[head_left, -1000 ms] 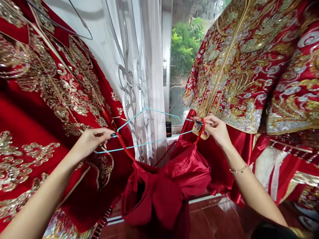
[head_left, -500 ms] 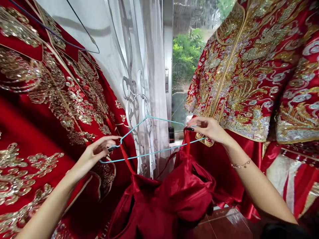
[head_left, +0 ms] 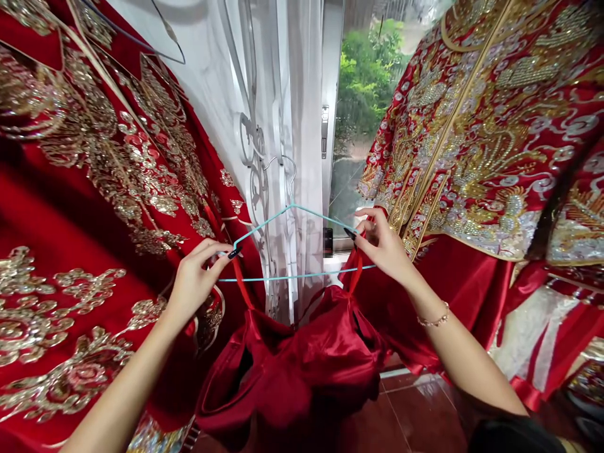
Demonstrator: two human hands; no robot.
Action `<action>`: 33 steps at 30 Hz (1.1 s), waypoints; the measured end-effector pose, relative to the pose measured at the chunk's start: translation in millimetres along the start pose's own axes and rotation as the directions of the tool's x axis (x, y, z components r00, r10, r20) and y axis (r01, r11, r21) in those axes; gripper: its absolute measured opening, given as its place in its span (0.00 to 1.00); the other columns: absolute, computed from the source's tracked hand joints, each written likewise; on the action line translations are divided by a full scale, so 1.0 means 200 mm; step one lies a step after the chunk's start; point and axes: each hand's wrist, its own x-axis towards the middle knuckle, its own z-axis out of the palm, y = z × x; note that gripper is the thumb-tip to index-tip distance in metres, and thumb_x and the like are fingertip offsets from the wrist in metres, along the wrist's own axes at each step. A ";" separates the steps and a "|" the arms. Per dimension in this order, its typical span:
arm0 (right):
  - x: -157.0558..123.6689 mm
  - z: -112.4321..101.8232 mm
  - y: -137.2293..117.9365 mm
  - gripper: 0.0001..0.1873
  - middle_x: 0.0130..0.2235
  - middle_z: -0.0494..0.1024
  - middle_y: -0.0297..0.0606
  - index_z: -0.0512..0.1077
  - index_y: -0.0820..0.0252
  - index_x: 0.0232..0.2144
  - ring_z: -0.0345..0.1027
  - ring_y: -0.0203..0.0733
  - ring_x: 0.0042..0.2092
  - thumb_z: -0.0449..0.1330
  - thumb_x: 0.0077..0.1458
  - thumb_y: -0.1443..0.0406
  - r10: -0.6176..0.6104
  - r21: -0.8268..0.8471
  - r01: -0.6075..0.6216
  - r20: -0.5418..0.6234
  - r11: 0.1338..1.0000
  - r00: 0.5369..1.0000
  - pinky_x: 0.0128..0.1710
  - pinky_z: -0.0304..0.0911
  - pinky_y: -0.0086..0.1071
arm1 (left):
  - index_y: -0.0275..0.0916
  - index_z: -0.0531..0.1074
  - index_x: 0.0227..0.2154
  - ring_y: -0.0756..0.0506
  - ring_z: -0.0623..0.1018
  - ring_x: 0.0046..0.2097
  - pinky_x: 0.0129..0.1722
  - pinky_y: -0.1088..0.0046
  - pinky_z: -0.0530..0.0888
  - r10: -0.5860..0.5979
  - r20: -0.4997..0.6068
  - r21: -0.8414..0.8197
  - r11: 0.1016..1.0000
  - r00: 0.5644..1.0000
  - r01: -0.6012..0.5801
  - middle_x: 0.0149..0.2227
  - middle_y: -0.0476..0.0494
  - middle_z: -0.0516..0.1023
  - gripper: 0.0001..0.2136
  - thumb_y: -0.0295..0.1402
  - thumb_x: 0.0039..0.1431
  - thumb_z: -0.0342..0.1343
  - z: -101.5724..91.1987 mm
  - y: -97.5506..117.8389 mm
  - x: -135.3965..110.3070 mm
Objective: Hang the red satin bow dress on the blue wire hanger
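Between my hands is a thin light-blue wire hanger (head_left: 292, 205) with a silver hook pointing up. A dark red satin dress (head_left: 302, 371) hangs from it by two narrow straps, its bodice sagging below the bottom bar. My left hand (head_left: 195, 274) pinches the left end of the hanger, beside the left strap (head_left: 243, 283). Thumb and fingers of my right hand (head_left: 387, 248) close on the right shoulder of the hanger, where the right strap (head_left: 357, 274) loops over. The lower part of the dress is out of frame.
Red garments with gold embroidery (head_left: 155, 157) hang close on the left. An embroidered red jacket (head_left: 472, 138) over a red skirt hangs on the right. Behind stand a white scrollwork metal frame (head_left: 255, 151), a white curtain (head_left: 309, 94) and a window (head_left: 368, 82). Reddish floor tiles (head_left: 415, 409) show below.
The hanger and dress appear slightly higher in view, with the hanger more level. My right hand has turned, its thumb now pressing near the strap. My left hand has shifted up and right.
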 end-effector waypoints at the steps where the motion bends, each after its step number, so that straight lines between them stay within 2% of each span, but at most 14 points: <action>1: 0.00 0.00 0.00 0.18 0.32 0.74 0.29 0.66 0.52 0.51 0.64 0.34 0.27 0.56 0.58 0.62 -0.001 -0.074 0.001 0.005 0.997 1.000 0.31 0.58 0.29 | 0.39 0.76 0.36 0.46 0.73 0.36 0.38 0.71 0.69 0.018 -0.002 0.010 1.000 1.000 -0.018 0.35 0.45 0.76 0.11 0.40 0.62 0.54 0.00 0.00 0.00; 5: -0.02 0.03 0.00 0.18 0.37 0.78 0.38 0.72 0.54 0.51 0.72 0.45 0.38 0.55 0.59 0.63 -0.074 -0.308 0.075 0.014 0.948 0.997 0.41 0.66 0.38 | 0.40 0.76 0.38 0.43 0.75 0.41 0.45 0.64 0.72 0.109 -0.033 0.131 0.986 0.993 -0.104 0.38 0.43 0.76 0.11 0.38 0.66 0.51 -0.01 0.02 -0.03; 9: -0.22 0.09 0.04 0.28 0.58 0.70 0.48 0.62 0.54 0.63 0.62 0.54 0.62 0.55 0.61 0.62 -0.179 -0.331 0.128 -0.128 0.935 0.975 0.63 0.56 0.54 | 0.50 0.66 0.62 0.31 0.64 0.63 0.64 0.47 0.62 0.220 -0.202 0.427 0.897 0.954 -0.116 0.60 0.35 0.63 0.22 0.34 0.65 0.54 0.05 0.10 -0.26; 11: -0.39 0.14 0.10 0.28 0.62 0.64 0.49 0.62 0.54 0.63 0.54 0.54 0.67 0.55 0.61 0.60 -0.121 -0.267 0.036 -0.311 0.963 0.943 0.68 0.49 0.54 | 0.60 0.54 0.68 0.33 0.65 0.63 0.64 0.49 0.63 0.268 -0.113 0.412 0.889 0.957 -0.200 0.61 0.39 0.62 0.31 0.31 0.65 0.55 0.09 0.11 -0.45; 13: -0.58 0.19 0.17 0.24 0.61 0.64 0.49 0.62 0.54 0.60 0.56 0.51 0.66 0.54 0.62 0.58 0.092 -0.068 -0.135 -0.440 0.989 0.893 0.68 0.50 0.51 | 0.60 0.56 0.67 0.38 0.73 0.55 0.57 0.56 0.71 0.301 0.156 0.245 0.911 0.941 -0.332 0.54 0.42 0.70 0.29 0.30 0.67 0.51 0.13 0.10 -0.64; 14: -0.67 0.22 0.22 0.22 0.60 0.65 0.49 0.63 0.54 0.58 0.59 0.49 0.64 0.52 0.63 0.57 0.244 0.071 -0.237 -0.430 0.969 0.869 0.67 0.53 0.49 | 0.57 0.59 0.65 0.40 0.75 0.51 0.53 0.60 0.74 0.310 0.290 0.153 0.919 0.906 -0.363 0.51 0.43 0.73 0.25 0.30 0.68 0.49 0.14 0.09 -0.72; 16: -0.82 0.29 0.31 0.18 0.55 0.71 0.47 0.68 0.55 0.51 0.68 0.47 0.55 0.52 0.62 0.55 0.438 0.224 -0.397 -0.181 0.890 0.880 0.60 0.62 0.46 | 0.50 0.66 0.60 0.41 0.76 0.50 0.49 0.65 0.76 0.317 0.434 0.052 0.926 0.843 -0.374 0.49 0.41 0.75 0.18 0.32 0.69 0.47 0.16 0.04 -0.84; 19: -0.92 0.36 0.42 0.16 0.43 0.79 0.44 0.75 0.56 0.40 0.73 0.47 0.45 0.56 0.56 0.53 0.476 0.227 -0.475 0.054 0.850 0.878 0.51 0.68 0.46 | 0.48 0.71 0.55 0.40 0.75 0.51 0.49 0.65 0.77 0.325 0.375 0.066 0.925 0.868 -0.375 0.49 0.39 0.74 0.15 0.35 0.68 0.50 0.15 0.00 -0.90; 21: -0.93 0.38 0.48 0.19 0.48 0.78 0.45 0.76 0.56 0.44 0.71 0.50 0.49 0.60 0.52 0.55 0.512 0.190 -0.512 0.050 0.838 0.857 0.53 0.65 0.51 | 0.48 0.72 0.53 0.40 0.76 0.51 0.49 0.63 0.78 0.317 0.304 0.058 0.935 0.898 -0.349 0.47 0.38 0.74 0.13 0.38 0.67 0.52 0.13 0.01 -0.92; 23: -0.92 0.38 0.53 0.27 0.56 0.73 0.47 0.73 0.54 0.52 0.67 0.54 0.55 0.63 0.47 0.58 0.584 0.108 -0.580 -0.005 0.807 0.812 0.57 0.60 0.55 | 0.46 0.73 0.50 0.40 0.78 0.50 0.46 0.65 0.80 0.237 0.346 0.051 0.962 0.908 -0.270 0.47 0.37 0.75 0.12 0.40 0.67 0.52 0.12 0.04 -0.94; 25: -0.91 0.38 0.58 0.29 0.56 0.73 0.49 0.73 0.56 0.51 0.67 0.54 0.54 0.64 0.45 0.59 0.631 0.054 -0.635 0.074 0.771 0.772 0.55 0.61 0.53 | 0.45 0.75 0.46 0.41 0.81 0.46 0.41 0.69 0.80 0.153 0.522 0.051 0.976 0.839 -0.210 0.46 0.37 0.78 0.13 0.40 0.69 0.48 0.11 0.06 -0.98; 27: -0.90 0.37 0.63 0.18 0.45 0.79 0.46 0.76 0.59 0.40 0.72 0.49 0.45 0.62 0.46 0.58 0.617 0.058 -0.645 0.237 0.762 0.750 0.48 0.67 0.44 | 0.46 0.78 0.44 0.41 0.83 0.44 0.40 0.70 0.81 0.120 0.670 0.055 0.976 0.732 -0.210 0.43 0.40 0.82 0.15 0.40 0.70 0.45 0.09 0.04 -1.03; 28: -0.89 0.36 0.65 0.13 0.38 0.80 0.43 0.75 0.60 0.34 0.73 0.46 0.40 0.60 0.47 0.58 0.594 0.076 -0.638 0.295 0.767 0.749 0.43 0.68 0.40 | 0.47 0.80 0.44 0.41 0.83 0.44 0.40 0.70 0.81 0.129 0.693 0.053 0.972 0.710 -0.228 0.42 0.41 0.83 0.16 0.41 0.70 0.46 0.08 0.02 -1.06; 33: -0.85 0.28 0.68 0.05 0.24 0.74 0.33 0.66 0.56 0.22 0.68 0.39 0.28 0.56 0.43 0.62 0.548 0.058 -0.572 0.226 0.818 0.805 0.32 0.64 0.32 | 0.50 0.81 0.45 0.44 0.84 0.43 0.42 0.77 0.81 0.080 0.575 0.124 0.975 0.814 -0.183 0.44 0.44 0.84 0.19 0.50 0.66 0.50 -0.04 -0.11 -1.08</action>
